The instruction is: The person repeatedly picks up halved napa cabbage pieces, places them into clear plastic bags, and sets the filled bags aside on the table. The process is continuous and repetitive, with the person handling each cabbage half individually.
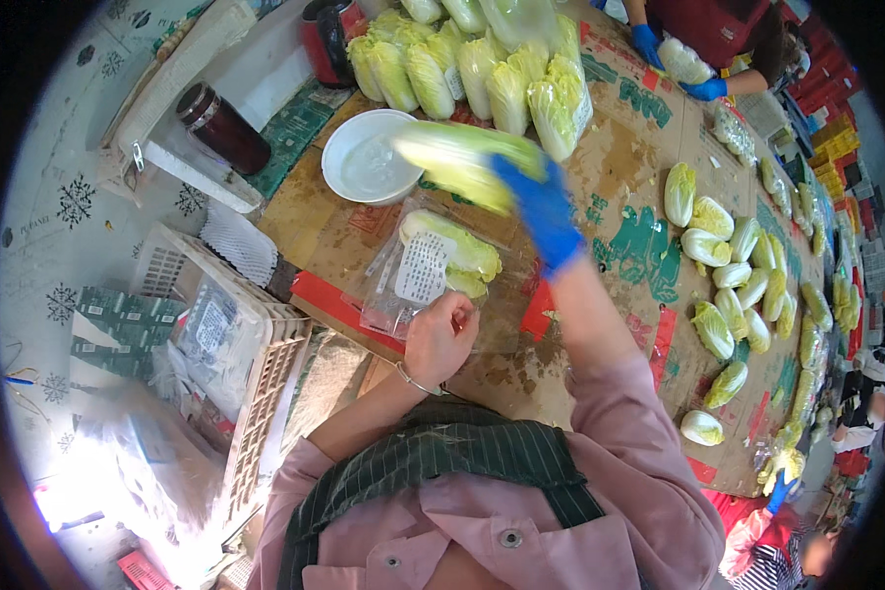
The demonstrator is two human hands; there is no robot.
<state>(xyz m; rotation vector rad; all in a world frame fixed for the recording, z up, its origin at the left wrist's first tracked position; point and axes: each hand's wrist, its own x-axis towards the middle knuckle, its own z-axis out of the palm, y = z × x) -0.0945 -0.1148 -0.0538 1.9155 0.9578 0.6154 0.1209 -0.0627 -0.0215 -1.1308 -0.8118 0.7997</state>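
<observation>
My right hand (542,210), in a blue glove, is closed around a napa cabbage (457,158). Motion blurs both, and the cabbage hangs over the right side of a white plastic bowl (332,171) with clear liquid in it. Below, another napa cabbage (479,254) lies in or on a clear plastic bag (382,306); which of the two I cannot tell. A white label (424,267) with writing covers part of it. Bare and wearing a bracelet, my left hand (441,335) rests at the near end of this bag with curled fingers. Whether it pinches the film is hidden.
Bagged napa cabbages (479,70) are stacked at the table's far side. Loose cabbages (752,284) lie to the right on the cardboard-covered table (612,295). A dark flask (221,125) and a plastic crate (254,391) stand left. Co-workers' gloved hands (645,44) show at the right rim.
</observation>
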